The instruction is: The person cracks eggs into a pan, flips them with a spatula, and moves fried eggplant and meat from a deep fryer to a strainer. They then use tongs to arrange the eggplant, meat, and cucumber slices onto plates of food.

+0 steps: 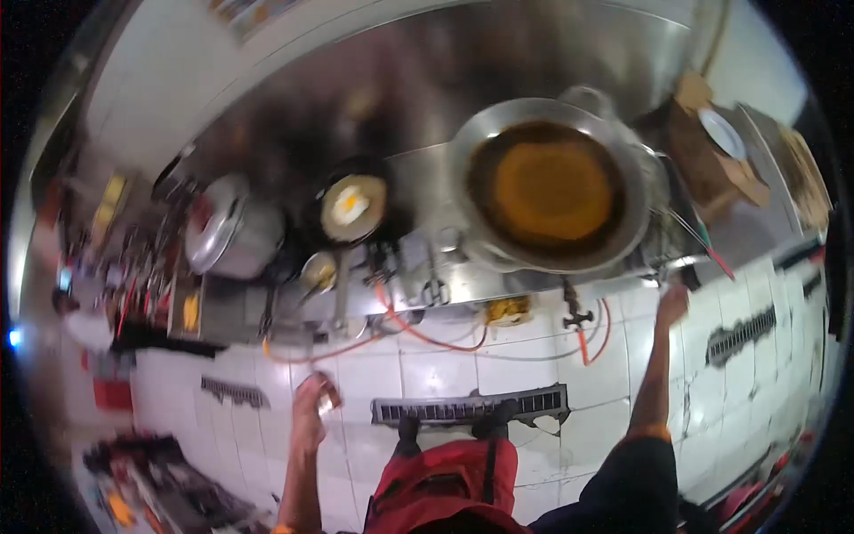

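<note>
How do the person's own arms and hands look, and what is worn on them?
The right hand is bare; its arm wears a dark sleeve with an orange edge. The left hand is bare too, with an uncovered forearm.

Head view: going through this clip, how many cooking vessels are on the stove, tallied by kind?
Large wok of oil: 1
Small pan with a fried egg: 1
Lidded metal pot: 1
Small metal bowl: 1
Total: 4
</note>
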Demonstrator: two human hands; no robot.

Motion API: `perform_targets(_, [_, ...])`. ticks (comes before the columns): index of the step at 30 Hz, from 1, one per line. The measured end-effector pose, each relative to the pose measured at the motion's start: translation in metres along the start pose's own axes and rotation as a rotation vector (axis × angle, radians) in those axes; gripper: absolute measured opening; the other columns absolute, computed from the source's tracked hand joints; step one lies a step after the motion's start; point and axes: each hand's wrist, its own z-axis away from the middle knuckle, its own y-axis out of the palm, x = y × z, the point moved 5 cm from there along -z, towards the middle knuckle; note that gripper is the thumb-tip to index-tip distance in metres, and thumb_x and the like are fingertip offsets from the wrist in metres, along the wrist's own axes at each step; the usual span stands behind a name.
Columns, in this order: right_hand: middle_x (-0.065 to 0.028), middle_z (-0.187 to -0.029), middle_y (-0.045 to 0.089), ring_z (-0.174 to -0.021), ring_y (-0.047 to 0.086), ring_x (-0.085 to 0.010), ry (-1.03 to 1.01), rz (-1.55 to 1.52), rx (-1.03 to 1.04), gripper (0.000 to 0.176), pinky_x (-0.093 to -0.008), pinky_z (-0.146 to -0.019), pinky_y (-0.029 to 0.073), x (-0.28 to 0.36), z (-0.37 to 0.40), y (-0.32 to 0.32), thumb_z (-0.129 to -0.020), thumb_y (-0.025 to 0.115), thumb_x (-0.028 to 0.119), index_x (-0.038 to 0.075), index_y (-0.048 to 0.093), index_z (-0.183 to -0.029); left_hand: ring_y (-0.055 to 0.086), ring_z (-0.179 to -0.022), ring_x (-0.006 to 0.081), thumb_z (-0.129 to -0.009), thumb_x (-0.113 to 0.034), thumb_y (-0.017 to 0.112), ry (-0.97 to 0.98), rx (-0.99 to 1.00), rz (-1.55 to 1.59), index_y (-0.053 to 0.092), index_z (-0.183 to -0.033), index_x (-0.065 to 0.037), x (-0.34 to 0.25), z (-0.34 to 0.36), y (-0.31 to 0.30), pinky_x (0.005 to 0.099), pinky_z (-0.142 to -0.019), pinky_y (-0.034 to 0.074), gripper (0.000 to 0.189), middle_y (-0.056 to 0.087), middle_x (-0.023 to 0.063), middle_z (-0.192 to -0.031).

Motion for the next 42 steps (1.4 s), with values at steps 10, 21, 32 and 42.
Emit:
perform_targets(10, [-0.0102, -0.096, 0.057, -0.085, 0.06, -0.0179, 0.059, -0.696, 1.44, 0.048, -0.0283, -0.07, 0.052, 0.438, 0.275, -0.114, -0.087, 0.059, 0.013, 0.001, 0.038, -0.128, 0.041, -0.064, 0.0015, -0.087, -0.019, 0.062, -0.038, 0.039, 0.065, 0.068, -0.095, -0.004, 0.026, -0.022, 0.046, 0.0161, -0.052, 0.033, 0.018, 0.044, -0.0073, -0.082])
perform_targets(21, [-0.0304, -0.112, 0.049, -0.088, 0.055, -0.0476, -0.547, -0.157, 0.928, 0.048, -0.0508, -0.071, 0.046, 0.633, 0.353, -0.014, -0.086, 0.048, 0.004, 0.001, 0.032, -0.131, 0.051, -0.06, 0.0146, -0.085, -0.027, 0.065, 0.686, 0.193, -0.271, 0.067, -0.097, -0.004, -0.045, -0.143, 0.001, 0.0275, -0.056, 0.041, 0.026, 0.052, 0.0062, -0.077])
perform_targets(32, [-0.0017, -0.072, 0.059, -0.056, 0.053, -0.0127, -0.378, -0.543, 1.535, 0.018, -0.0247, -0.046, 0.04, 0.505, 0.132, 0.31, -0.086, 0.058, 0.026, 0.01, 0.061, -0.093, 0.056, -0.063, 0.0153, -0.083, -0.018, 0.065, 0.551, 0.338, -0.488, 0.066, -0.104, -0.008, -0.044, -0.132, -0.161, 0.0291, -0.06, 0.046, 0.023, 0.061, 0.0098, -0.087])
perform_targets(42, [0.0029, -0.063, 0.05, -0.054, 0.043, -0.0073, -0.168, -0.002, 1.82, 0.019, -0.0239, -0.049, 0.036, 0.591, 0.128, 0.291, -0.086, 0.055, 0.015, 0.004, 0.06, -0.101, 0.048, -0.055, 0.0058, -0.085, -0.014, 0.064, 0.053, -0.098, -0.478, 0.064, -0.107, -0.003, 0.06, -0.082, -0.287, 0.0207, -0.048, 0.039, 0.024, 0.062, 0.0053, -0.078])
